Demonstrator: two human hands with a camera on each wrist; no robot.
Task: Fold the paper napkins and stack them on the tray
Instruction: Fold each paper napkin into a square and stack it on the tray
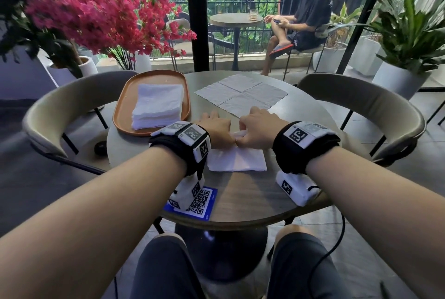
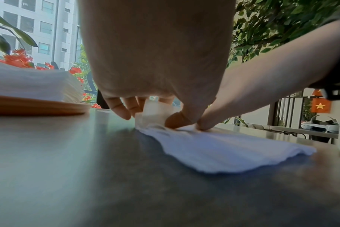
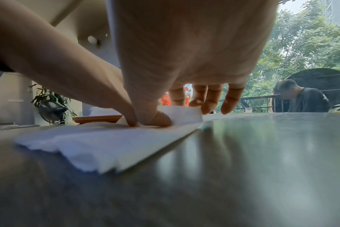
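Observation:
A white paper napkin (image 1: 237, 160) lies partly folded on the round table, near me. My left hand (image 1: 214, 130) and right hand (image 1: 256, 128) meet over its far edge, thumbs touching. Each hand pinches that edge between thumb and fingers, lifted off the table: left hand (image 2: 155, 113), right hand (image 3: 177, 113). The napkin (image 2: 223, 150) (image 3: 99, 147) spreads toward me, its near edge ragged. An orange oval tray (image 1: 122, 106) at the left holds a stack of folded napkins (image 1: 159, 104). An unfolded napkin (image 1: 240, 95) lies flat beyond my hands.
A blue QR-code card (image 1: 199, 202) sits at the table's near edge. Curved chairs stand left (image 1: 48, 115) and right (image 1: 375, 106). Pink flowers (image 1: 96, 9) and potted plants (image 1: 407, 40) stand behind. A person (image 1: 305, 16) sits at a farther table.

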